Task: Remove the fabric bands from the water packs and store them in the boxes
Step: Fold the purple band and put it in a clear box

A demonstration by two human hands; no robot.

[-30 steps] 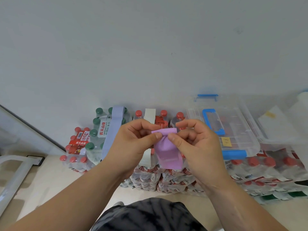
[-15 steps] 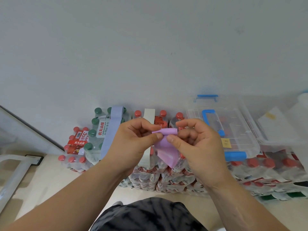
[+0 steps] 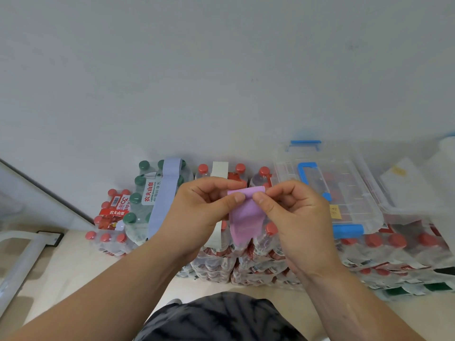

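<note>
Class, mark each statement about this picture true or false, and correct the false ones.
1. The left hand and the right hand both pinch the purple band. True.
2. The pale blue band lies in the clear box. False: it wraps the green-capped water pack.
3. A white band is round a red-capped water pack. True.
4. The clear box has red handles. False: its handle is blue.

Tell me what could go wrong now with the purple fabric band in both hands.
The left hand and right hand pinch only the top edge of the purple fabric band; its loose lower part may slip or unfold. The clear plastic box with blue handle looks closed, so opening it may need one hand free.
</note>
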